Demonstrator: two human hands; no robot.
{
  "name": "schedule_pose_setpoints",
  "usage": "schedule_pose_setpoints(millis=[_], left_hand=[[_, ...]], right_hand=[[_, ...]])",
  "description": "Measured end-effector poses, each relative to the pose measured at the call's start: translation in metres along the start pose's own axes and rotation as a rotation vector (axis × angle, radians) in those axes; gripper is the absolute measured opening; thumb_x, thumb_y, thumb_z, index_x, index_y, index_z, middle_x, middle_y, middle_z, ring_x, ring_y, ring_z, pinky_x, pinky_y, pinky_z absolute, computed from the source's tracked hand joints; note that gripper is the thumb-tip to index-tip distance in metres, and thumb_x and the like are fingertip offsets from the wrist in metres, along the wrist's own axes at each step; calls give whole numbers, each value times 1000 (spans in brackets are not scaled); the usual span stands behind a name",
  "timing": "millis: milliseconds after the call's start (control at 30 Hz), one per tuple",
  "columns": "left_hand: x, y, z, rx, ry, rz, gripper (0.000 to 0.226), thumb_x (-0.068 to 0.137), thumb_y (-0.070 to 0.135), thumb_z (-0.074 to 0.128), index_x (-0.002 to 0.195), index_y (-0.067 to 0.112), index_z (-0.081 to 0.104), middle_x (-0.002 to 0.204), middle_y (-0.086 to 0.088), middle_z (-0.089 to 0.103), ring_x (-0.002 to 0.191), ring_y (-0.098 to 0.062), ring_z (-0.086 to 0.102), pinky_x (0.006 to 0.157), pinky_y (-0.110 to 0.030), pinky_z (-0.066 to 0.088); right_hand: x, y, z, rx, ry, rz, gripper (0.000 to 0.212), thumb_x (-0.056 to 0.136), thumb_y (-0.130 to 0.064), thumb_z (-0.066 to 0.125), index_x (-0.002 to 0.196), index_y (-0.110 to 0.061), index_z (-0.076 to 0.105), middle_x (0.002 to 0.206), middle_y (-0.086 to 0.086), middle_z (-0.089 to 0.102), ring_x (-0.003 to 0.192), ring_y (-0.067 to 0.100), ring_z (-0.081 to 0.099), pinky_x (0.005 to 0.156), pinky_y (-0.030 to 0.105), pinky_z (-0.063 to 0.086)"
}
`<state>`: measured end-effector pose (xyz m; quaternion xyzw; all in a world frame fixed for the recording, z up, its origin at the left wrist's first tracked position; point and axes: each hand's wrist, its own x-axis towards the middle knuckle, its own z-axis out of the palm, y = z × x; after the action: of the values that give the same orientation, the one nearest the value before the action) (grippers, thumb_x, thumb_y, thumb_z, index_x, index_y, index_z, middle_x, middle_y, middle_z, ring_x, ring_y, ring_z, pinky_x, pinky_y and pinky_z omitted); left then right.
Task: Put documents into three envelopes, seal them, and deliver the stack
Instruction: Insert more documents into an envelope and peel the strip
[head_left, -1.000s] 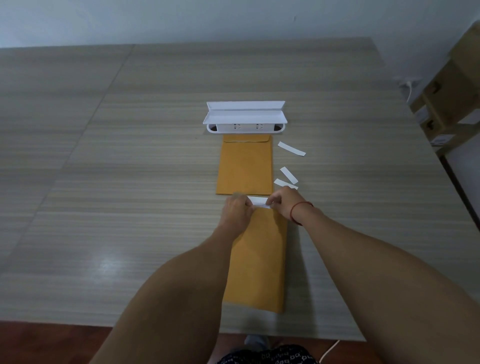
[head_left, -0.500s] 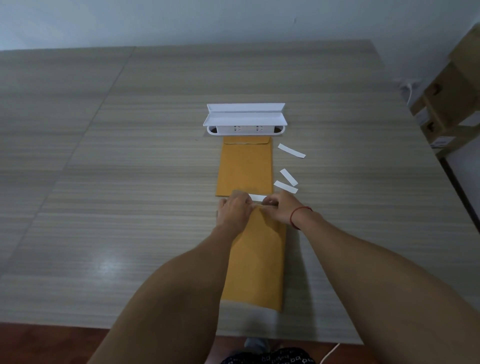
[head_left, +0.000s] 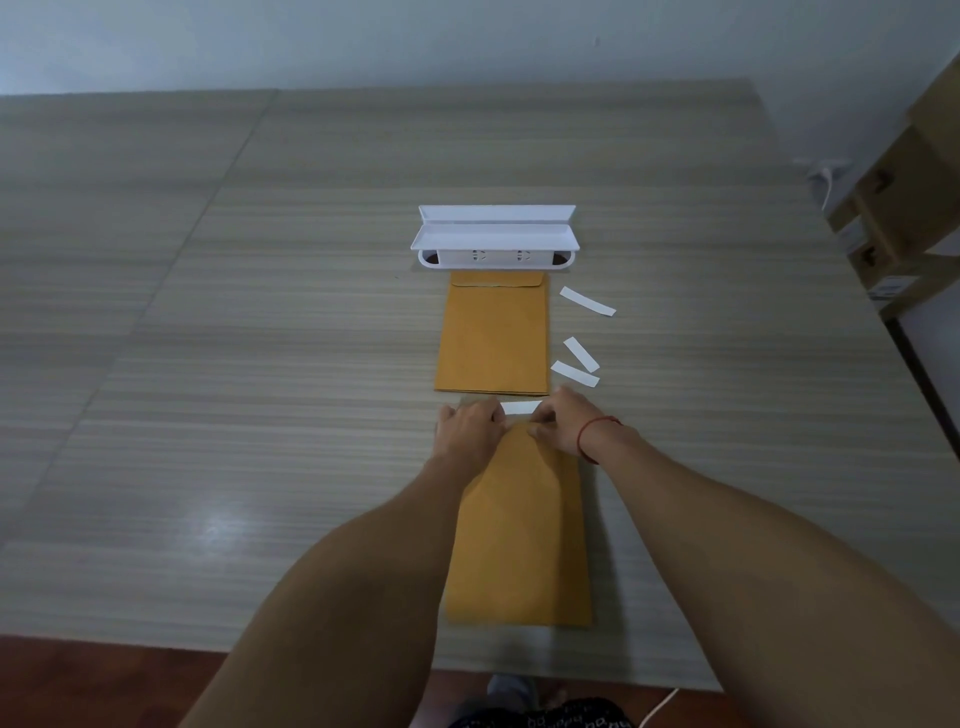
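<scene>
A brown envelope (head_left: 519, 530) lies lengthwise on the table in front of me, its far end under both hands. My left hand (head_left: 470, 428) grips that end on the left, fingers curled over the edge. My right hand (head_left: 563, 423), with a red string at the wrist, pinches the right end of a white paper strip (head_left: 519, 408) that runs across the envelope's top between the two hands. Beyond them lies a stack of brown envelopes (head_left: 493, 338), flap end away from me. No documents are visible.
A white plastic tray (head_left: 493, 236) stands just behind the far envelopes. Three loose white strips (head_left: 587, 301) (head_left: 581, 353) (head_left: 574, 374) lie to the right of the stack. Cardboard boxes (head_left: 904, 197) sit past the table's right edge. The table's near edge (head_left: 311, 652) is close to me.
Both hands stayed at the envelope's far end. The white strip between them now lies lower and flatter along the top edge, and the hands sit slightly closer together.
</scene>
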<state>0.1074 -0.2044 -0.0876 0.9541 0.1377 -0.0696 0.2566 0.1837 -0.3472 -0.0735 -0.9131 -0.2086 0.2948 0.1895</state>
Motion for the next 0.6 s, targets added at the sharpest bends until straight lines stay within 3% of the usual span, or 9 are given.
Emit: schedule_pose_setpoints(millis=[100,267,333,400,467,600], left_hand=[[-1,-8,5,-8,16,-13,15,86,25,66,94,12,63,102,-3,64,103,-23,56,88,-32,38],[-9,-22,10,53,96,-11,51,84,44,66,122,12,55,127,-3,55,121,-22,49,102,-35,41],[-11,-24,12,79,13,-36,66,88,51,57,137,9,43,148,-6,41,140,-21,34,114,-36,31],[-13,-26,16,135,-128,-79,82,92,57,45,152,9,17,161,-6,13,150,-20,9,122,-39,13],[-15,-27,21,174,-198,-91,85,95,58,37,154,10,-1,163,-5,-5,150,-20,-5,122,-41,1],[-17,-27,26,172,-238,-104,86,96,59,31,152,10,-12,161,-5,-16,149,-20,-15,121,-41,-5]], right_hand=[[-1,5,5,21,55,10,23,86,-20,69,107,-14,72,118,6,59,106,24,61,97,37,50],[-3,9,15,289,201,133,18,86,-11,66,103,-8,69,103,5,66,103,23,63,89,29,49],[-3,7,20,357,221,185,22,86,-14,67,108,-10,65,102,3,63,103,21,62,86,27,48],[-1,5,24,381,221,220,27,87,-17,67,113,-11,62,110,4,64,105,21,61,89,28,48],[1,2,27,385,215,239,30,88,-18,66,117,-12,61,114,5,64,107,21,61,90,30,48],[6,0,32,381,239,245,22,88,-18,66,111,-15,64,113,4,67,104,21,63,91,32,51]])
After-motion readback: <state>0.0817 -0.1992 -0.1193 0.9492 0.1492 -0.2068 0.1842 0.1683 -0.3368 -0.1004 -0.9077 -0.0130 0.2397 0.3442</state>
